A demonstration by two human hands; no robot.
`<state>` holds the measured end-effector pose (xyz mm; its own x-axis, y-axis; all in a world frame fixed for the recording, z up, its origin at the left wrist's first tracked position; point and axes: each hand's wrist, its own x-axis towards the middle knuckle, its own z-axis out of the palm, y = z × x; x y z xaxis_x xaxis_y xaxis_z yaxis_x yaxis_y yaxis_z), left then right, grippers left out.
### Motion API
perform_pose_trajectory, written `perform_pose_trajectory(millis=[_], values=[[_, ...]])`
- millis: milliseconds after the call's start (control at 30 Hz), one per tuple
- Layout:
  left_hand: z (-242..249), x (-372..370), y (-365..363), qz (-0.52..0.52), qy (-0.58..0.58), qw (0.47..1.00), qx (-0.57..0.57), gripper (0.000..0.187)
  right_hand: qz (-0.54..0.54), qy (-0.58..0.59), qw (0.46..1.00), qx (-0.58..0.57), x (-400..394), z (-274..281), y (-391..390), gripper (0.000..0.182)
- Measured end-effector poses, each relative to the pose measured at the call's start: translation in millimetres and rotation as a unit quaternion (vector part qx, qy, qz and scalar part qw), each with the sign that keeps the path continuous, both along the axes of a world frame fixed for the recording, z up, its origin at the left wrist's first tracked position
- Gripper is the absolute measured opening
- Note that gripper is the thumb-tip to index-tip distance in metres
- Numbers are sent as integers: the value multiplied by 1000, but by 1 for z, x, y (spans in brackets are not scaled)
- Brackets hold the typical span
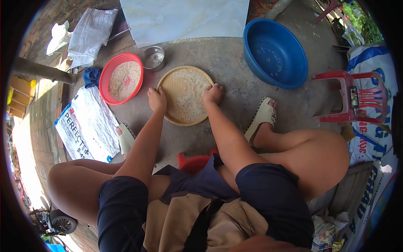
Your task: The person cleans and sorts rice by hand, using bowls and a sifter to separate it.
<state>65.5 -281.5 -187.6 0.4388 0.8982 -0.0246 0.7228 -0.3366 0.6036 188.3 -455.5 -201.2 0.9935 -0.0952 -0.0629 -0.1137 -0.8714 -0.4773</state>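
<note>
A round woven winnowing basket [172, 94] with pale grain [187, 90] spread across it is between my two hands. My left hand [157, 100] grips its left rim, fingers curled over the edge. On the opposite side my right hand [213, 94] is closed on the right rim. Left of the basket stands a red plastic basin [104, 90] with a heap of grain [125, 80] in it. A small metal bowl [153, 59] with some grain at its bottom sits just behind the basket's left edge.
A large blue tub [275, 50] stands at the back right, near a red plastic chair [354, 96]. A pale flat board [184, 21] lies at the back. White printed sacks [88, 126] lie left. Under me is a red stool [195, 164], with sandalled feet on either side.
</note>
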Motion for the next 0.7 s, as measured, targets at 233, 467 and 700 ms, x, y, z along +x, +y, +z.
perform_pose_trajectory(millis=[233,467,700], values=[[-14,-25,53,-13,-18,1000,-21,35,141,-15,983,116,-1,15,17,23],[-11,17,-22,0,-22,997,-69,44,110,-37,990,73,44,12,-37,25],[1,-6,29,-61,5,998,8,44,94,10,990,101,0,14,3,30]])
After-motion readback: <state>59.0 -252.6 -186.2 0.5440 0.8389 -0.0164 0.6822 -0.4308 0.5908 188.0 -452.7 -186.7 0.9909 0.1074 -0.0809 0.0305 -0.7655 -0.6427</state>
